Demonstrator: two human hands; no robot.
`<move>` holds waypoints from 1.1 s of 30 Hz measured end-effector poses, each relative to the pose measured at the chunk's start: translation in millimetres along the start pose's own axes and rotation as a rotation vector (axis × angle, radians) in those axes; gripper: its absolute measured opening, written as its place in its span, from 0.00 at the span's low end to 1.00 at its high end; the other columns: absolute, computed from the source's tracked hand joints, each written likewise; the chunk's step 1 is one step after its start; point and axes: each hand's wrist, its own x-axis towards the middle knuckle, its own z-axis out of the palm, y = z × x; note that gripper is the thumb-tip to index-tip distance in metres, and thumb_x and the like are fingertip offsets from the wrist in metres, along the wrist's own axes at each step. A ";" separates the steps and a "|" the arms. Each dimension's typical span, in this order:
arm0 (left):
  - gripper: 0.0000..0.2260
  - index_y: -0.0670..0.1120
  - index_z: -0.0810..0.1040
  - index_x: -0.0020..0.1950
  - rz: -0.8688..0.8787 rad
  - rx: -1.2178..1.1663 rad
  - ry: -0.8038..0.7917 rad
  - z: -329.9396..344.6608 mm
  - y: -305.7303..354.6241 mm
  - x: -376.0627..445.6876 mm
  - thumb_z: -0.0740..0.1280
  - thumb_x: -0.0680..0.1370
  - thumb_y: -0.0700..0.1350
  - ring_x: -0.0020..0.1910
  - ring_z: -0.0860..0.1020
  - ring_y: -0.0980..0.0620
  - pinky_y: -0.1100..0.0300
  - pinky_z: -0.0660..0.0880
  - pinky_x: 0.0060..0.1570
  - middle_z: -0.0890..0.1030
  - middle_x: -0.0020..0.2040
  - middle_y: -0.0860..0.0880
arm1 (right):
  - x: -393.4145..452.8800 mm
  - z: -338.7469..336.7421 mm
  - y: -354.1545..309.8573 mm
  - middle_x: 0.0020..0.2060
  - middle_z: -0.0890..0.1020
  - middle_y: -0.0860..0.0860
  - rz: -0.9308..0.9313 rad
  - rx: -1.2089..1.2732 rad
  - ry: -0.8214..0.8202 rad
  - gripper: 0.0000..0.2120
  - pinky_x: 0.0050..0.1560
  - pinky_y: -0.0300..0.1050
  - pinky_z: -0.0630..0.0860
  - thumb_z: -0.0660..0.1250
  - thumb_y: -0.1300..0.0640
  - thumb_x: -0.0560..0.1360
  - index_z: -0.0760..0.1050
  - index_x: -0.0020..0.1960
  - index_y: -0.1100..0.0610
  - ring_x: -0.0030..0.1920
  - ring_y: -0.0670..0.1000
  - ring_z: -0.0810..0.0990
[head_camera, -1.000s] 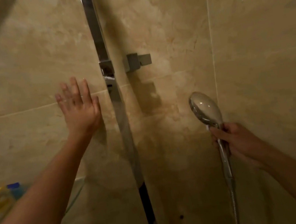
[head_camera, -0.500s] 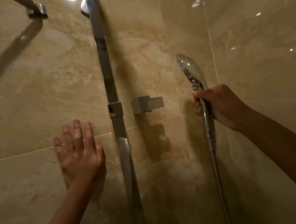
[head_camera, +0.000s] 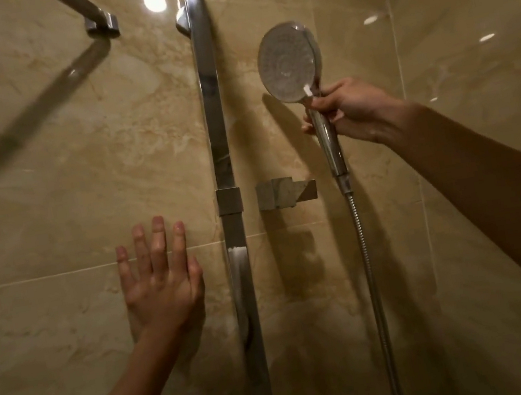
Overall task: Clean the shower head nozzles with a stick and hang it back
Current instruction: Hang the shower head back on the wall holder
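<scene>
My right hand (head_camera: 349,108) grips the chrome handle of the shower head (head_camera: 287,63), held upright against the tiled wall with its round nozzle face turned toward me. A thin stick with a white tip (head_camera: 307,90) pokes out of the same hand and lies across the lower rim of the nozzle face. The metal hose (head_camera: 367,265) hangs straight down from the handle. A square chrome holder (head_camera: 280,193) sticks out of the wall below and left of the shower head. My left hand (head_camera: 161,281) rests flat on the wall, fingers spread, left of the vertical rail.
A vertical chrome rail (head_camera: 215,119) with a square slider (head_camera: 229,201) runs down the middle of the beige marble wall. A chrome overhead pipe (head_camera: 86,9) enters from the upper left. The wall corner (head_camera: 405,106) lies just right of the shower head.
My right hand has raised the shower head and turned it, so its nozzle face now points toward me. My view has tilted upward. The left hand stays flat on the wall.
</scene>
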 end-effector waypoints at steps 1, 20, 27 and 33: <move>0.28 0.46 0.53 0.81 0.003 -0.003 0.009 0.5 -0.4 0.3 0.52 0.81 0.52 0.80 0.50 0.38 0.35 0.50 0.75 0.52 0.81 0.41 | 3.0 4.0 -2.2 0.47 0.77 0.61 -0.034 0.032 0.034 0.06 0.52 0.56 0.83 0.61 0.70 0.79 0.75 0.53 0.71 0.46 0.56 0.79; 0.29 0.48 0.50 0.81 0.018 0.028 -0.012 13.7 -7.3 0.6 0.48 0.81 0.55 0.80 0.47 0.40 0.35 0.48 0.75 0.47 0.82 0.43 | 14.1 41.4 0.6 0.48 0.80 0.61 -0.223 0.160 0.173 0.11 0.47 0.48 0.82 0.58 0.64 0.83 0.74 0.58 0.71 0.45 0.55 0.83; 0.29 0.48 0.50 0.81 0.026 0.008 0.002 15.6 -8.5 -0.8 0.48 0.81 0.55 0.80 0.47 0.40 0.36 0.48 0.75 0.47 0.82 0.43 | 2.7 49.4 10.4 0.46 0.80 0.59 -0.154 0.028 0.139 0.12 0.55 0.53 0.82 0.57 0.64 0.83 0.73 0.61 0.69 0.46 0.54 0.82; 0.29 0.47 0.51 0.81 0.006 0.008 -0.032 8.0 -2.6 0.3 0.49 0.81 0.54 0.80 0.46 0.40 0.36 0.46 0.75 0.47 0.82 0.43 | -5.7 43.6 22.8 0.45 0.80 0.56 -0.232 0.017 0.141 0.09 0.53 0.48 0.82 0.57 0.63 0.83 0.76 0.52 0.63 0.44 0.50 0.83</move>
